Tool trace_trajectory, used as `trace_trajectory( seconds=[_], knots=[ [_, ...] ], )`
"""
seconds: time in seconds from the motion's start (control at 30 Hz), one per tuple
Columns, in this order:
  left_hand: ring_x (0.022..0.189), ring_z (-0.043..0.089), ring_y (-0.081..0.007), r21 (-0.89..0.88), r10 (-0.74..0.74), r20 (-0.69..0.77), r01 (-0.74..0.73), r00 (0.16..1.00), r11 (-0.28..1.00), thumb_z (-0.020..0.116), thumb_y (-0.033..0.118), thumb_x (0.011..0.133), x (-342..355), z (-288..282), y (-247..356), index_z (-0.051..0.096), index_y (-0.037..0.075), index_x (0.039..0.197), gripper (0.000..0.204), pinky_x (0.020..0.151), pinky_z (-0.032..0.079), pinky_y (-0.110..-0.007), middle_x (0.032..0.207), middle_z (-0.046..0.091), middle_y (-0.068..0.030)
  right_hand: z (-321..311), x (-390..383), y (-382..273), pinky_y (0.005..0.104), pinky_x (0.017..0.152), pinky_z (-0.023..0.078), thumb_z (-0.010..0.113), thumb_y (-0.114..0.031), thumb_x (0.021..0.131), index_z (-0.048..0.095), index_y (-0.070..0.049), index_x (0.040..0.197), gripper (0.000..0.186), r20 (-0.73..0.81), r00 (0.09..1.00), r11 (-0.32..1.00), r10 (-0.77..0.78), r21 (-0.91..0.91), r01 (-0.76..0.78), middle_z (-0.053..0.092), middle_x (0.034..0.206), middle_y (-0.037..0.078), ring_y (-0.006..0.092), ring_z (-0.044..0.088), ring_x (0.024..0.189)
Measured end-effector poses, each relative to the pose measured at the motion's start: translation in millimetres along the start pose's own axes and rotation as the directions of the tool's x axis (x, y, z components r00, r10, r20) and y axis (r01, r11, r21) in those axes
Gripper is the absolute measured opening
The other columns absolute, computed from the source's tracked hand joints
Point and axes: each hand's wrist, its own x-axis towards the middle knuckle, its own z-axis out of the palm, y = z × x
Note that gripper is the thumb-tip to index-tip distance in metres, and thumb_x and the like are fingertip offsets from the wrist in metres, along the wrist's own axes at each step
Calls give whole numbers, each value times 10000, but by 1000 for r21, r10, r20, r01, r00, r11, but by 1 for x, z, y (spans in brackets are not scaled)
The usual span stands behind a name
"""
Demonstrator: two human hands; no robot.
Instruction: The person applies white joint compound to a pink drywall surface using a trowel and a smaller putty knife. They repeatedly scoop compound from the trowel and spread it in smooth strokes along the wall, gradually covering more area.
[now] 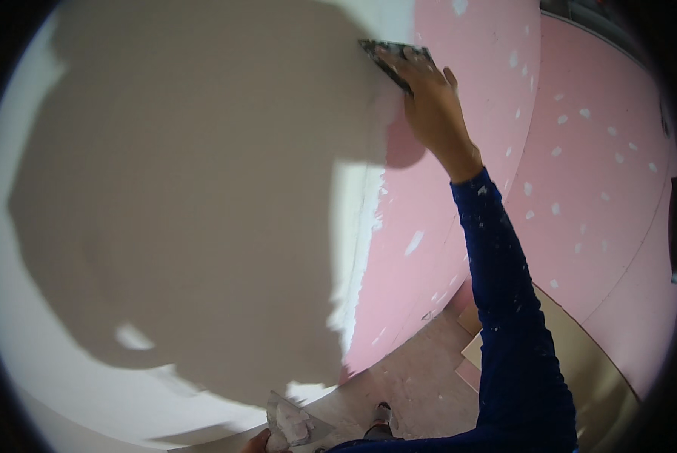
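High on the wall, my right hand [433, 106] is closed on a flat, dark-edged putty knife [372, 50]. Its blade lies against the wall [203, 189] beside the seam where the white coating meets pink board [429, 196]. My right arm, in a blue sleeve flecked with white, is stretched upward. At the lower edge, my left hand [257, 441], only partly in the picture, grips a second putty knife [320, 431] bearing a lump of white filler [292, 424]. Its handle is hidden.
A large shadow covers much of the coated wall. More pink boards [580, 174], dotted with white filler patches, rise on the right. Tan sheets [580, 347] lean at the lower right. Below, a shoe [382, 414] shows on the dusty floor [421, 370].
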Motion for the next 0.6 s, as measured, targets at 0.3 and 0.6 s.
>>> trace_trajectory(
  seconds=[0.3, 0.6],
  knots=[
    [575, 532, -114, -71, 13, 74, -8, 997, 997, 729, 214, 892, -1, -1, 15, 449, 81, 1502, 684, 481, 449, -291, 923, 665, -56, 9, -118, -51, 611, 1167, 295, 614, 32, 875, 456, -306, 1539, 762, 213, 972, 992, 98, 52, -111, 450, 1528, 252, 433, 414, 1419],
    [621, 564, -121, -49, 69, 81, -65, 994, 997, 716, 239, 901, -13, 4, 31, 462, 67, 1513, 684, 542, 491, -302, 1022, 695, -64, -29, 4, 7, 614, 1106, 361, 470, 74, 882, 528, -202, 1473, 655, -46, 999, 981, -6, 193, 15, 528, 1480, 187, 411, 474, 1373]
  ],
)
